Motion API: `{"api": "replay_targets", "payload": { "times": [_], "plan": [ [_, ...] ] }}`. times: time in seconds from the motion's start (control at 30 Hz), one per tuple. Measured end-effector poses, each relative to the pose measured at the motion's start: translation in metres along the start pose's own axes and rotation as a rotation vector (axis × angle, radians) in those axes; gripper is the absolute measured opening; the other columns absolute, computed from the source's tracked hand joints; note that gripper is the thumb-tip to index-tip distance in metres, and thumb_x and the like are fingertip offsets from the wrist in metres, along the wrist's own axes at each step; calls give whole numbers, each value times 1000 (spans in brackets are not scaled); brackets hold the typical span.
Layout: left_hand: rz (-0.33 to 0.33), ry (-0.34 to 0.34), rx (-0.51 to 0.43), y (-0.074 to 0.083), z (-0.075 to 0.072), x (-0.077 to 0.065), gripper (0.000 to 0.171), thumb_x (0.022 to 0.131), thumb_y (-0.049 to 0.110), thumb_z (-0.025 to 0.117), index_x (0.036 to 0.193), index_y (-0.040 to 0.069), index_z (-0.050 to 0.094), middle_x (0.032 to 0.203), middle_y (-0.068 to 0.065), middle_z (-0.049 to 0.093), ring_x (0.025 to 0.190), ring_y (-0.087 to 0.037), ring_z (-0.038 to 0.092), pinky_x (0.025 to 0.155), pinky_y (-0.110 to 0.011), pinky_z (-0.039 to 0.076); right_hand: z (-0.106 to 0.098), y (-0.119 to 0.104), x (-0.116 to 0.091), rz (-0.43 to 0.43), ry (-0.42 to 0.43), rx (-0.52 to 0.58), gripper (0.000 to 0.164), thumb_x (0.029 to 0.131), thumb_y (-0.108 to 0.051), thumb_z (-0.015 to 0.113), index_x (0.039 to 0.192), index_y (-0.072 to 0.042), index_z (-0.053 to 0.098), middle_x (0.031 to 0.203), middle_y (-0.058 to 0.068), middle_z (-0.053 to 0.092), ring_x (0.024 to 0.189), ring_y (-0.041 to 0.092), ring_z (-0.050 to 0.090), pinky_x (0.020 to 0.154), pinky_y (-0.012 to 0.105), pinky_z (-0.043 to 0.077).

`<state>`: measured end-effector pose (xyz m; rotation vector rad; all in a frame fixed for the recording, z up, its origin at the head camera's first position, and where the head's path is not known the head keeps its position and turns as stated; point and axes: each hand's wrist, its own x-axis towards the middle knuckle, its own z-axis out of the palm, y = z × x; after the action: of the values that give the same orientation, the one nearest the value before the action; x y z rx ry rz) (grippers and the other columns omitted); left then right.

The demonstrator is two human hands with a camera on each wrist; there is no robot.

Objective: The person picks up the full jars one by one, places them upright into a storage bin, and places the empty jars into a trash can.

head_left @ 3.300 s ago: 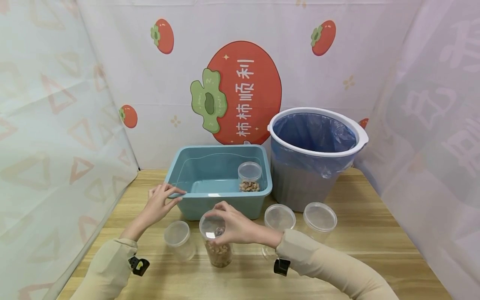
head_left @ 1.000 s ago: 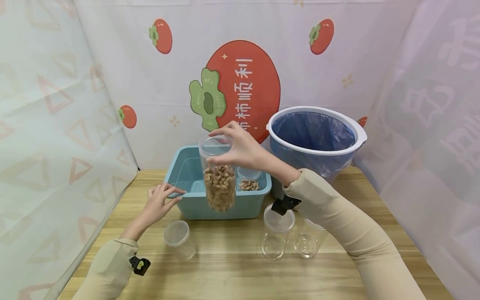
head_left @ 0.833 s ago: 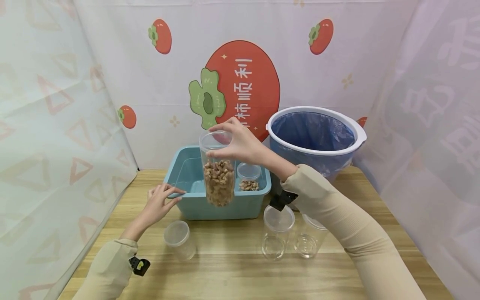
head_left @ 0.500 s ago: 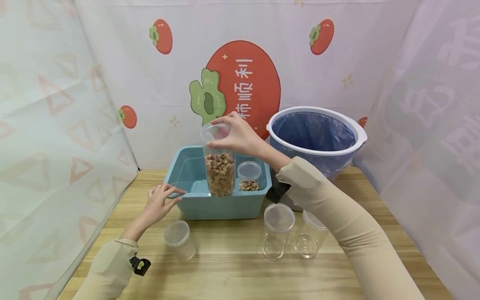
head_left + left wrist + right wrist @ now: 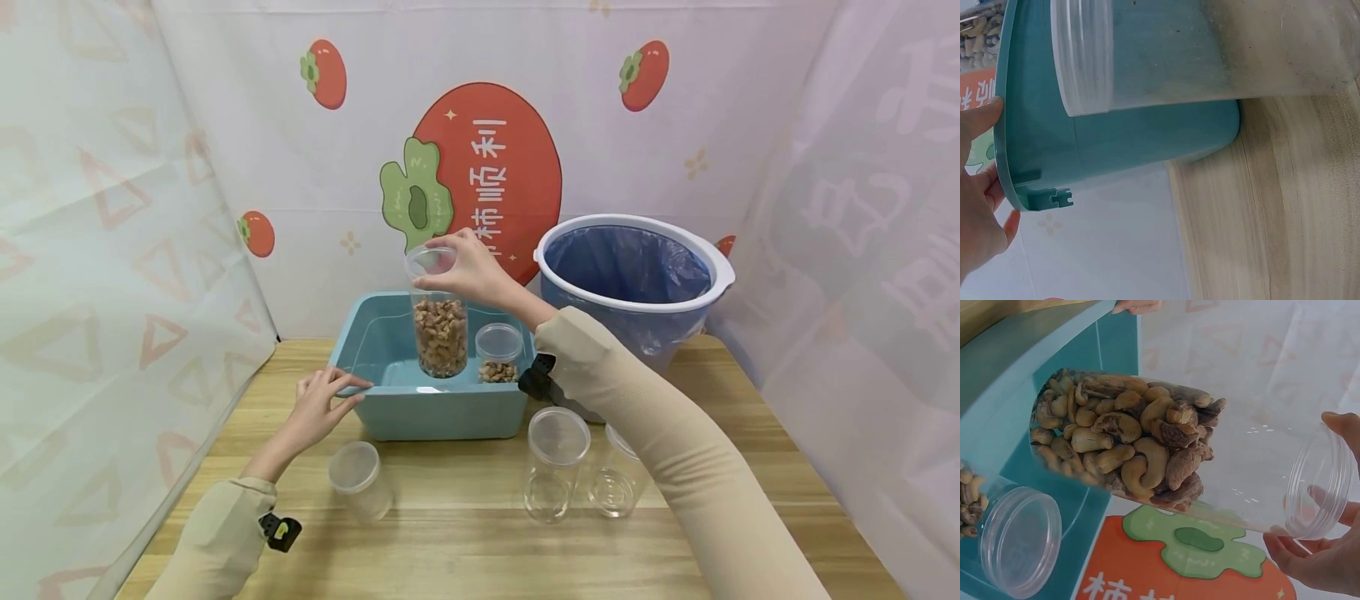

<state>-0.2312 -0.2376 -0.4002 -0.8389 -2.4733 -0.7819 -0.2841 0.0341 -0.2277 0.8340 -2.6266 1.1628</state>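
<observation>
My right hand (image 5: pixel 474 268) grips a tall clear plastic jar (image 5: pixel 440 333) by its lidded top, thumb and fingers on either side of the lid. In the right wrist view, cashews (image 5: pixel 1122 431) and other nuts fill about half of this jar. It hangs upright over the inside of the teal basin (image 5: pixel 442 417). A shorter lidded jar (image 5: pixel 498 350) with nuts stands in the basin's right end. At the basin's left front corner my left hand (image 5: pixel 318 408) holds the rim between thumb and fingers, as the left wrist view (image 5: pixel 982 212) also shows.
A small lidded jar (image 5: pixel 362 483) stands on the wooden table (image 5: pixel 450 550) before the basin's left side. Two tall clear jars, one nearer the middle (image 5: pixel 555 467) and one partly behind my right sleeve (image 5: pixel 615 483), stand to the right. A lined bin (image 5: pixel 637 307) adjoins the basin.
My right hand has lifted the tall jar of nuts from the table, carried it up over the front rim, and now lowers it slightly into the basin. The left hand stays at the rim.
</observation>
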Motion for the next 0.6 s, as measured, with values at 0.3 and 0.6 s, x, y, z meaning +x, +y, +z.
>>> {"api": "replay_targets", "payload": {
  "times": [0.3,0.6],
  "plan": [
    [-9,-4,-1,1,-1,0,19,76,2,65,94,9,64,88,-6,51,79,-19,40,73,-44,19,14,13,5,66,-51,-19,55,73,-29,71,121,-7,53,109,11,43,96,20,40,76,31,41],
    [-14,-7,2,-1,-1,-1,21,77,4,65,94,14,64,89,-5,51,79,-19,40,73,-43,19,33,25,6,129,-110,-25,57,75,-30,69,124,-8,50,113,10,41,98,19,39,77,33,41]
  ]
}}
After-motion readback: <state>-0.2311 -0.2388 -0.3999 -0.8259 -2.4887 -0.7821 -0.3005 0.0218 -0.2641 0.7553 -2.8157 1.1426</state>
